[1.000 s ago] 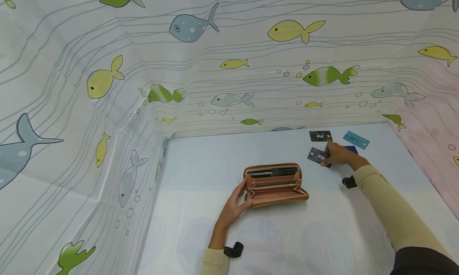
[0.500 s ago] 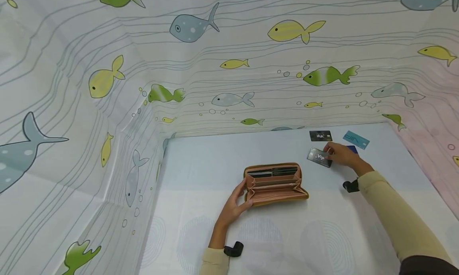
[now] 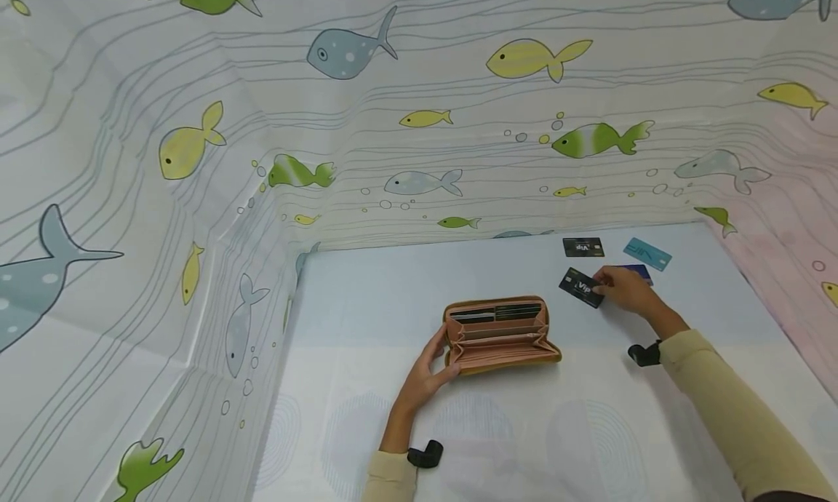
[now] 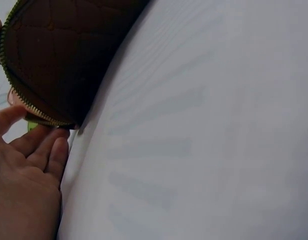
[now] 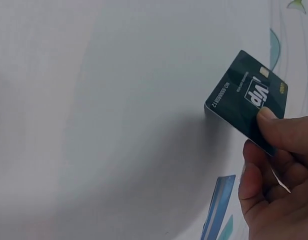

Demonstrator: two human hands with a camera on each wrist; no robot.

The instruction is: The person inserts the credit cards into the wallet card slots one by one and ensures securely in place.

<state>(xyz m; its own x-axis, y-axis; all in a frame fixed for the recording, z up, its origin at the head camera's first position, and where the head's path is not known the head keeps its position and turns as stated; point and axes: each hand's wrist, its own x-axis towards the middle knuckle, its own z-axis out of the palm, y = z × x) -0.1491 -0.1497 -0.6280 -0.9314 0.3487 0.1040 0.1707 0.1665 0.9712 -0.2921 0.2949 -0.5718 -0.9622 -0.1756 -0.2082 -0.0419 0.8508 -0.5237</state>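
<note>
An open tan zip wallet (image 3: 500,333) lies on the white table, its pink card slots facing up. My left hand (image 3: 428,375) rests against its left end, fingers touching the zipped edge (image 4: 41,116). My right hand (image 3: 628,289) pinches a dark VIP card (image 3: 581,287) between thumb and fingers, lifted a little off the table; the right wrist view shows that card (image 5: 249,100) tilted above the surface. The wallet's brown outside (image 4: 64,50) fills the top left of the left wrist view.
Another dark VIP card (image 3: 583,247) and a teal card (image 3: 647,254) lie flat at the table's far right, with a blue card (image 3: 636,271) partly behind my right hand. Fish-patterned cloth walls (image 3: 419,124) enclose the table on three sides.
My right hand has lifted the dark VIP card off the table and drawn it slightly back toward me. The left hand and wallet have stayed put.
</note>
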